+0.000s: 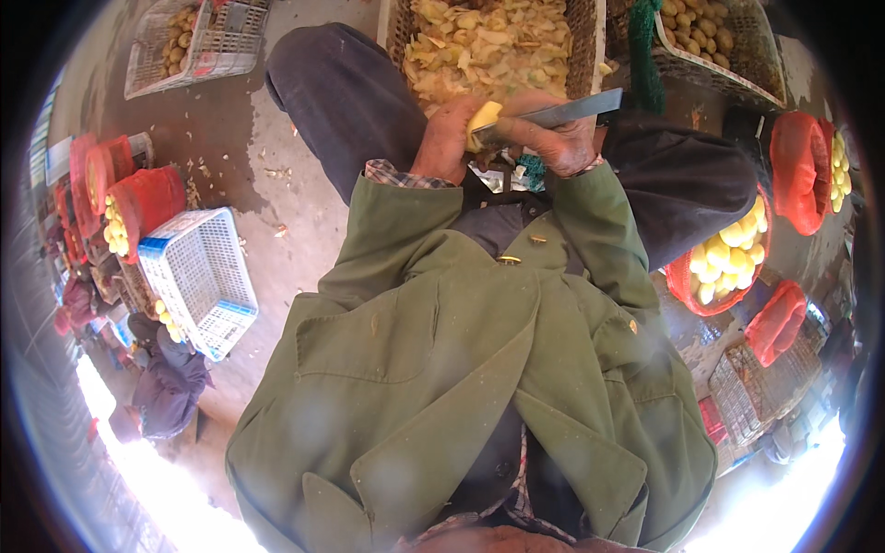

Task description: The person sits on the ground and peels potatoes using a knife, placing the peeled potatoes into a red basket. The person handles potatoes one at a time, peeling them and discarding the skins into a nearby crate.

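Observation:
My left hand (447, 138) grips a yellow, at least partly peeled potato (486, 117) above a plastic crate (588, 52) of potato peelings (484, 48). Close on its right, my right hand (550, 138) is closed around a knife-like tool with a long, flat metal blade (584, 107). One end of the tool meets the potato; the other sticks out past my right hand. My fingers hide the tool's middle and part of the potato. Both hands are between my bent knees.
Crates of unpeeled potatoes (178, 41) stand at the upper left and upper right. Peeled potatoes (726, 263) fill a red mesh bag beside my right knee. An empty white crate (238, 276) and red bags (155, 197) are at left. Another person (169, 387) is at lower left.

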The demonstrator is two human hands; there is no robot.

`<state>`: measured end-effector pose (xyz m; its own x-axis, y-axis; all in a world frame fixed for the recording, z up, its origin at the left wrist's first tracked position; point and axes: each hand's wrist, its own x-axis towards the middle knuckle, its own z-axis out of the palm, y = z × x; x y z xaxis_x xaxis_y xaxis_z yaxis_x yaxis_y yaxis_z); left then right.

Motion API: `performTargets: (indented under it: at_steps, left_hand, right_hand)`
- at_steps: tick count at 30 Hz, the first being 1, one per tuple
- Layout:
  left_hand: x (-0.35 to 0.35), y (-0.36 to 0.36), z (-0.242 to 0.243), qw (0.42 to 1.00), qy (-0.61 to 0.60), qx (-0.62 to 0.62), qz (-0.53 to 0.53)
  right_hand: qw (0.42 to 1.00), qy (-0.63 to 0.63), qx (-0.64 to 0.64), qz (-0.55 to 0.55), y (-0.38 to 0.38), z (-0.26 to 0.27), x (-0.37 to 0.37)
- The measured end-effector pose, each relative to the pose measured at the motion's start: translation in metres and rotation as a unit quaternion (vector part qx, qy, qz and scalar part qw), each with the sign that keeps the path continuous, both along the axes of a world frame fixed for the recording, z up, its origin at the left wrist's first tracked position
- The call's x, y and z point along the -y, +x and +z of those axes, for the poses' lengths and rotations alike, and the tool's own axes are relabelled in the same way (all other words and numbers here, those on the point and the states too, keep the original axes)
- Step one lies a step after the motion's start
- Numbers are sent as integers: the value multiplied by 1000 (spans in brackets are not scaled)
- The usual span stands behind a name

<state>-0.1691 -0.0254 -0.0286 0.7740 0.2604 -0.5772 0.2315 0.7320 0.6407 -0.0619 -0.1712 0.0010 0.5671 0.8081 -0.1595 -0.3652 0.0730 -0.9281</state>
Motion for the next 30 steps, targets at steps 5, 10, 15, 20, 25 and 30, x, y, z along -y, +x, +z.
performTargets:
  at_steps: [5,10,15,20,25,30]
  left_hand:
    - [-4,-6,12,998,-37,18,-41]
    - [-4,2,6,988,-152,6,-2]
    - [-6,-3,5,977,-195,51,-69]
    - [2,4,20,988,-82,72,-110]
    - [3,-2,23,990,-12,66,-122]
    - [5,-1,30,990,29,32,-136]
  right_hand:
    - [971,-4,57,-231,49,-14,12]
    - [976,63,-23,-206,44,-9,23]
    - [988,86,-91,-96,8,-21,11]
    - [989,88,-91,-77,9,-21,6]
    - [987,83,-97,-99,8,-12,5]
    - [989,80,-59,-107,21,-14,6]
